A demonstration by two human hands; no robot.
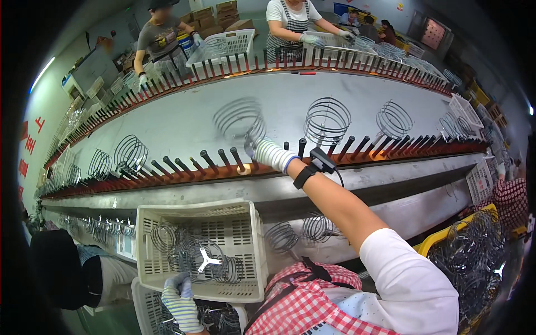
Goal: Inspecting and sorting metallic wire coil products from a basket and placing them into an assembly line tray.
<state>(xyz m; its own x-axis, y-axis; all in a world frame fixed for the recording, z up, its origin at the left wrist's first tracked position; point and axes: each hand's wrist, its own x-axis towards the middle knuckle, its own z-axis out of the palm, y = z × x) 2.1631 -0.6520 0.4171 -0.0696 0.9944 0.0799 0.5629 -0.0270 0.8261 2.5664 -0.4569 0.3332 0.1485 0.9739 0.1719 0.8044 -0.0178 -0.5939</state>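
My right hand (267, 152), in a striped knit glove, reaches over the row of upright rods and is closed on the lower end of a wire coil frame (240, 118). The frame is smeared by motion. My left hand (181, 296), in a similar glove, is at the near left rim of a white plastic crate (255, 245). Its fingers are curled beside a wire coil frame with a white three-armed bracket (207, 260); whether they grip the frame or the rim is hard to tell. More wire frames lie in the crate.
Red-and-black rods (209, 162) line the metal table's near edge. Among them stand other wire frames (328, 120). A yellow crate (432, 237) full of frames is at right, and another white crate (142, 307) sits below. Two co-workers (290, 25) stand across the table.
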